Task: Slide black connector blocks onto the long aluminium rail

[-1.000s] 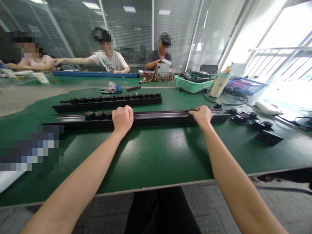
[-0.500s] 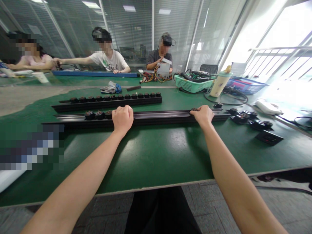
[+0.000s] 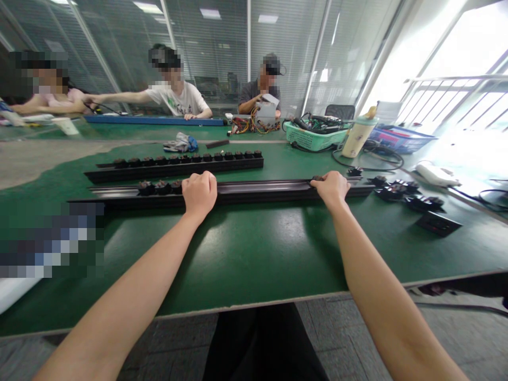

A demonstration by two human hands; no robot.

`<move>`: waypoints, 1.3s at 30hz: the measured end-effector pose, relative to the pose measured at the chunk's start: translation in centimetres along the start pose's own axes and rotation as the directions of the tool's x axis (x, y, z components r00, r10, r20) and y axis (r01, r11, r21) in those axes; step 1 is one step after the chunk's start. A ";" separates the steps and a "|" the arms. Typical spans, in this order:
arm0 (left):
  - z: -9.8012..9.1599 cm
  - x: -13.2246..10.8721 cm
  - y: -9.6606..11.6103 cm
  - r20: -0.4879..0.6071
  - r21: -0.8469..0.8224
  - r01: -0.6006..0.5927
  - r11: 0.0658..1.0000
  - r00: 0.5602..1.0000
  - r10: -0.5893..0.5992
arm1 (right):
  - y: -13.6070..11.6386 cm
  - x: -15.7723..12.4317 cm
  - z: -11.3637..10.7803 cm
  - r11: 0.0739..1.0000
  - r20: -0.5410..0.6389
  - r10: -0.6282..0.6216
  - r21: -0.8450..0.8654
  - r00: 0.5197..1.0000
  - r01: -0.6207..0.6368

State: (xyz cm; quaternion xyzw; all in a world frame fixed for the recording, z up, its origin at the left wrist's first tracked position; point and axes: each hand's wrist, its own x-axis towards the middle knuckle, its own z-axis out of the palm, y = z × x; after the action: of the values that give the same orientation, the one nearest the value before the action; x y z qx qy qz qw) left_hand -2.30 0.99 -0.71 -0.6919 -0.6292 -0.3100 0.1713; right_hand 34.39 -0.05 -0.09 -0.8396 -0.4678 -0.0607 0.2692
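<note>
A long black channel rail (image 3: pixel 262 193) lies across the green table in front of me. My left hand (image 3: pixel 200 193) is closed over its middle, just right of several small black modules (image 3: pixel 162 187) seated in the channel. Further right, my right hand (image 3: pixel 332 187) pinches another small black module (image 3: pixel 316 179) at the rail's channel; most of that piece is hidden by the fingers. Behind lies a second black rail (image 3: pixel 222 166) with a row of similar modules. Loose black modules (image 3: pixel 397 189) sit on the table past the rail's right end.
A flat black plate (image 3: pixel 438 224) rests at right, near a white power strip (image 3: pixel 436 173). A green basket (image 3: pixel 313 138), a cream bottle (image 3: pixel 359 137), cables and a glove (image 3: pixel 181 143) stand further back. Several people sit across the table. A blurred-out object (image 3: pixel 51 243) is at left.
Both my hands and the rail are almost unmoved. Across the table, one person's outstretched hand has shifted slightly.
</note>
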 end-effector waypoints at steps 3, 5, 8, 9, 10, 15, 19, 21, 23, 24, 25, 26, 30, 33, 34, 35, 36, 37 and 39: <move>0.0 0.0 0.0 -0.004 0.002 -0.003 1.000 1.000 0.003 | 0.1 0.1 0.0 1.000 0.013 0.006 -0.018 1.000 -0.006; -0.1 0.0 0.0 -0.001 0.000 -0.002 1.000 1.000 0.002 | 0.1 0.1 0.0 1.000 0.019 0.009 -0.023 1.000 -0.008; -0.2 0.0 0.1 0.005 -0.002 0.002 1.000 1.000 -0.002 | 0.2 0.1 -0.1 1.000 0.019 0.014 -0.028 1.000 -0.014; -0.2 0.0 0.1 0.006 -0.001 0.003 1.000 1.000 -0.003 | 0.2 0.1 -0.1 0.999 0.019 0.017 -0.030 1.000 -0.016; -0.2 0.0 0.1 0.008 -0.001 0.003 1.000 1.000 -0.003 | 0.2 0.1 -0.1 0.999 0.017 0.020 -0.031 1.000 -0.019; -0.3 -0.1 0.2 0.007 -0.012 -0.003 1.000 1.000 0.003 | 0.3 0.1 -0.2 1.000 -0.019 0.018 -0.022 1.000 -0.019; -0.3 -0.1 0.2 0.007 -0.019 0.001 1.000 1.000 0.000 | 0.5 0.2 -0.4 0.999 -0.009 0.039 -0.022 0.999 -0.039; -0.3 -0.1 0.2 0.012 -0.016 0.003 1.000 1.000 -0.003 | 0.5 0.3 -0.5 0.999 -0.002 0.049 -0.023 0.999 -0.049; -0.3 -0.1 0.3 0.017 -0.012 0.007 1.000 1.000 -0.006 | 0.6 0.3 -0.6 0.998 0.005 0.052 -0.020 0.999 -0.052; -0.3 0.0 0.3 0.019 -0.011 0.009 1.000 1.000 -0.008 | 0.6 0.4 -0.7 0.998 0.011 0.053 -0.020 0.999 -0.052; -0.4 0.0 0.3 0.021 -0.012 0.010 1.000 1.000 -0.010 | 0.6 0.4 -0.7 0.998 0.016 0.054 -0.021 0.998 -0.054; -0.4 0.0 0.3 0.024 -0.015 0.012 1.000 1.000 -0.011 | 0.7 0.4 -0.7 0.998 0.020 0.057 -0.023 0.998 -0.057; -0.4 0.0 0.3 0.027 -0.034 0.020 0.999 0.999 -0.019 | 0.8 0.5 -0.6 0.998 0.009 0.066 -0.024 0.998 -0.066; -0.4 -0.1 0.3 0.027 -0.037 0.019 0.999 0.999 -0.018 | 1.0 0.6 -0.5 0.998 -0.006 0.064 -0.021 0.998 -0.064; -0.4 -0.1 0.3 0.026 -0.036 0.016 0.999 1.000 -0.015 | 1.0 0.6 -0.5 0.998 -0.006 0.064 -0.023 0.998 -0.064; -0.4 -0.1 0.2 0.024 -0.034 0.014 0.999 1.000 -0.013 | 1.1 0.7 -0.5 0.998 -0.005 0.065 -0.026 0.998 -0.066; -0.3 -0.1 0.2 0.021 -0.032 0.011 0.999 1.000 -0.011 | 1.1 0.7 -0.5 0.997 -0.003 0.068 -0.029 0.998 -0.068; -0.3 -0.1 0.2 0.019 -0.031 0.010 0.999 1.000 -0.009 | 1.2 0.7 -0.5 0.997 -0.002 0.070 -0.029 0.998 -0.070; -0.3 -0.1 0.2 0.016 -0.031 0.011 0.999 1.000 -0.010 | 1.3 0.8 -0.5 0.997 -0.007 0.074 -0.022 0.997 -0.074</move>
State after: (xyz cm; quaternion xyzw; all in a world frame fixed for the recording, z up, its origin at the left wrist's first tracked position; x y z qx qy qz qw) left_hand -2.18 0.71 -0.52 -0.6935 -0.6293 -0.3153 0.1539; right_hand 35.99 -0.22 0.08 -0.8590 -0.4350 -0.0584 0.2635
